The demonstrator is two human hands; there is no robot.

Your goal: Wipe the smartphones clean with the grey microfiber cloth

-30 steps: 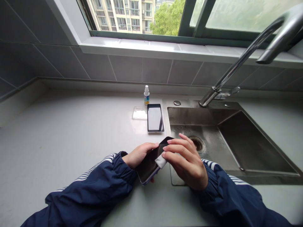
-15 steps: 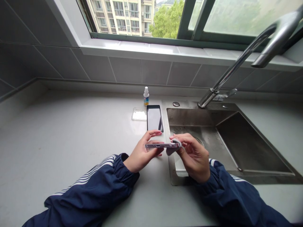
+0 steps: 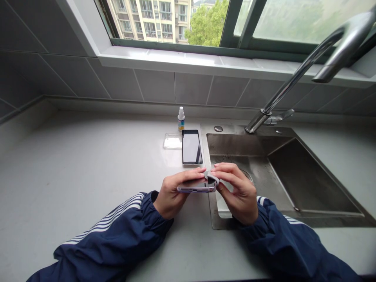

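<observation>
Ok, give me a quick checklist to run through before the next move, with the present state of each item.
1. Left hand gripping the held phone: ok.
2. Grey cloth in the right hand's fingers, against the held phone's right end: ok.
3. Held phone's screen free of smudges: cannot tell, too oblique a view.
4. Held phone clear of the sink: cannot tell, its right end overlaps the sink's edge in this view.
5. Second phone flat on the counter: ok.
6. White bottle upright: ok.
</observation>
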